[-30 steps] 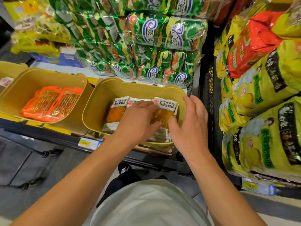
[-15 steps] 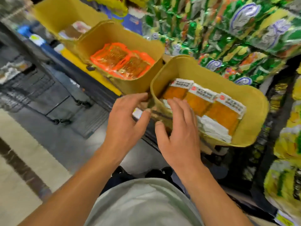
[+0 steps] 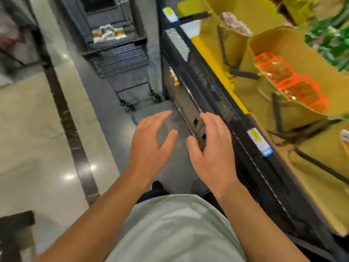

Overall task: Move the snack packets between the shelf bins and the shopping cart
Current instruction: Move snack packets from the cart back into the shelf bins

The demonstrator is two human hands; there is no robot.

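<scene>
Snack packets (image 3: 108,34) sit up ahead of us in the shopping cart (image 3: 115,53), a small pale-and-amber heap lying on its dark wire, and more of them, the orange packets (image 3: 290,82), fill the yellow shelf bin (image 3: 279,114) on our right. We start at the hands: our left hand (image 3: 149,146) hangs in mid-air with its fingers spread and gently bent, thumb out, gripping nothing. Our right hand (image 3: 211,148) floats just beside it, fingers straight and close together, also carrying nothing. The two hands are near each other but apart, both above the grey floor (image 3: 105,103) by the shelf's black front rail (image 3: 190,112). Moving outward, our forearms run back to a pale grey shirt (image 3: 175,229) at the bottom of the view. Along the black shelf edge we see a price tag (image 3: 259,141) in yellow and blue, just right of the right hand. Above the orange bin, a second yellow bin (image 3: 234,40) shows a pinkish packet, too blurred to read. At the far right edge, a third bin (image 3: 324,148) peeks in with a white-labelled packet. Green wrappers (image 3: 328,36) crowd the top right corner. To our left, cream floor tiles (image 3: 28,129) with a dark stripe.
</scene>
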